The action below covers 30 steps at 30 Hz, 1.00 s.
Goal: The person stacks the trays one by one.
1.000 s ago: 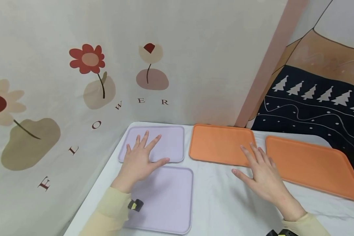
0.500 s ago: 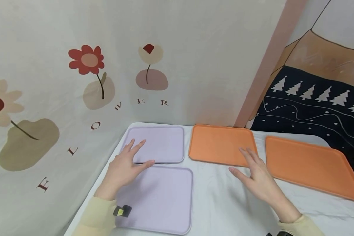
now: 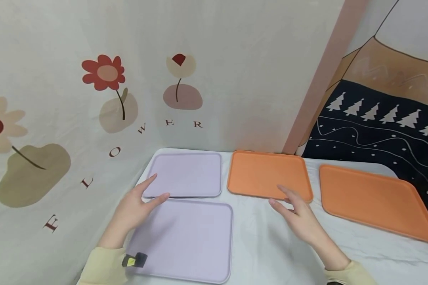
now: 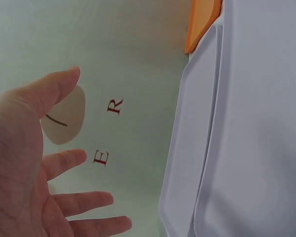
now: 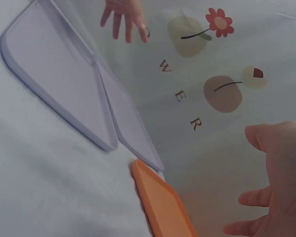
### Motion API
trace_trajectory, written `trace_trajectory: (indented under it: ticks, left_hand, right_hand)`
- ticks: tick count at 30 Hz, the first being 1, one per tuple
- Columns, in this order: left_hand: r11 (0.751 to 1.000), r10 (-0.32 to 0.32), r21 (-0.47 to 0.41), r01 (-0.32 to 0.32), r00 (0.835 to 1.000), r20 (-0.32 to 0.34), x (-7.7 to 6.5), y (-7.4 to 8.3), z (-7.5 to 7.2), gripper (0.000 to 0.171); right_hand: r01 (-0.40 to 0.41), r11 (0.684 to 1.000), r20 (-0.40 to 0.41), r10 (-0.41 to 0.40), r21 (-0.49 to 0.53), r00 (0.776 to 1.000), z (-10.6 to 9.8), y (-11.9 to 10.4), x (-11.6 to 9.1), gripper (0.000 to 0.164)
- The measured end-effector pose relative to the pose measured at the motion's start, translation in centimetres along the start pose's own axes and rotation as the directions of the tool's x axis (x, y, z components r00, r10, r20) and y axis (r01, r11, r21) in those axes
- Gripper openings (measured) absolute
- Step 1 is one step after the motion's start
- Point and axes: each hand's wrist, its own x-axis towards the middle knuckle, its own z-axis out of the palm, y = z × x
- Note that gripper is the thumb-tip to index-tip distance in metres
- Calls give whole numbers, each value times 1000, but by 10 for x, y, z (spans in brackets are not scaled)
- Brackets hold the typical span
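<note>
My left hand [image 3: 133, 208] hovers over the left side of the two lavender trays, thumb and fingers spread, holding nothing. The far lavender tray [image 3: 187, 174] lies behind the larger near lavender tray [image 3: 196, 241]. In the left wrist view the fingers of that hand [image 4: 19, 148] are straight and apart. My right hand [image 3: 299, 219] is in the air in front of the middle orange tray [image 3: 267, 170], its fingers loosely extended and partly overlapping the tray's front edge. Nothing is in the right hand [image 5: 286, 173] in its wrist view either.
Another orange tray [image 3: 374, 202] lies at the right. All the trays rest on a white cloth [image 3: 260, 245]. A pale curtain [image 3: 249, 79] with printed flowers and letters rises behind and to the left. A dark tree-patterned cloth [image 3: 374, 134] hangs at the back right.
My left hand has moved left and nearer, away from the far lavender tray, and turned sideways. My right hand has shifted slightly left and turned sideways too. The trays have not moved.
</note>
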Motion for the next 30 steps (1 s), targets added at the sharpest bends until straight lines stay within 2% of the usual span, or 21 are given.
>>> trace_trajectory:
  ticks: [7,13,18,22,30]
  left_hand:
    - [998,-47,-36,47,999,10,-3,-11,-3,97]
    - [990,-97,-97,103,993,67,-7,-23,-4,98]
    - [972,-161,-156,177,981,111,-10,-35,-7,95]
    - [960,-210,-155,231,967,144,-12,-44,-10,96]
    - [949,-236,-164,270,951,200,-14,-54,-12,93]
  right_hand:
    - [-87,992,53,82,95,995,14,-11,2,74]
    - [-148,964,73,135,223,988,29,-15,1,71]
    - [-195,929,104,170,314,980,41,-16,1,71]
    - [-242,896,135,206,371,969,49,-16,1,74]
    - [-277,823,160,227,496,961,59,-17,-2,71]
